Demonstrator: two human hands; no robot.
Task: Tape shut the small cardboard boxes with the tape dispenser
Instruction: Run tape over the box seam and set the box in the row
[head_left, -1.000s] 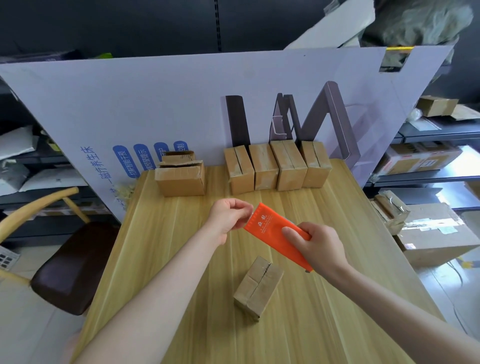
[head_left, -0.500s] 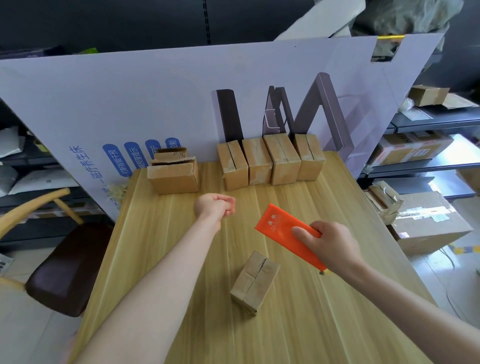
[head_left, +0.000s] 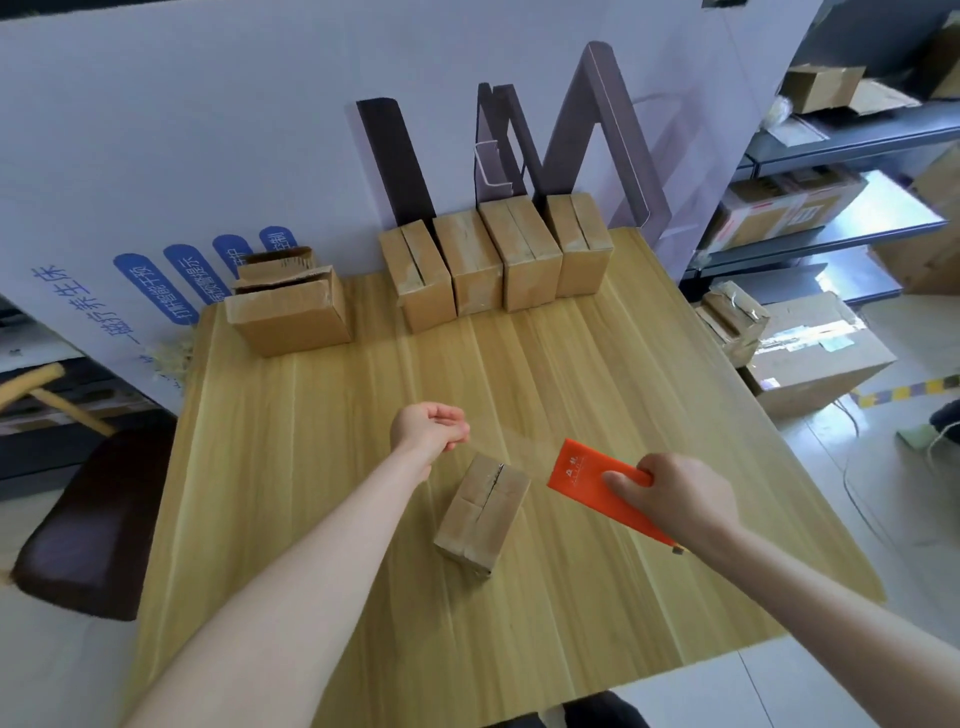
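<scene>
Head view: right hand (head_left: 680, 499) is gripping the dispenser (head_left: 582, 470). Left hand (head_left: 428, 428) is seemingly pinching faint tape (head_left: 514, 441) stretched beyond the box (head_left: 483, 512), which is lying mid-desk (head_left: 311, 467). The step is calling for taut tape lined along the flap seam.

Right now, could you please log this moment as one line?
left hand: pinches clear tape strip | right hand: grips orange tape dispenser | small box: between hands, seam untaped
</scene>
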